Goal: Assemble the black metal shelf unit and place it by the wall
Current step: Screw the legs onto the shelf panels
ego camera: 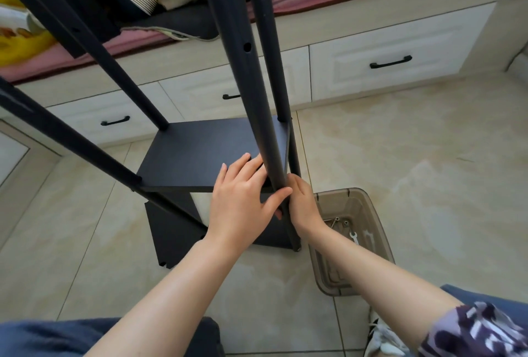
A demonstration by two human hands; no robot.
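the black shelf unit [168, 228] is mostly together and stands upright on the tile floor [414, 142] just in front of the white drawers [391, 51], four poles up and at least two panels on. screws and a wrench are in the plastic bin [368, 202] beside it, so tightening and moving it to the wall are probably left. left hand [243, 199] lies fingers-flat on the middle shelf [200, 153], thumb across the front pole [251, 85]; right hand [303, 205] seems wrapped round that pole, fingers mostly hidden.

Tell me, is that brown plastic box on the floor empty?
Not empty. The brown box has no lid, and a few bolts and two small wrenches lie on its bottom.
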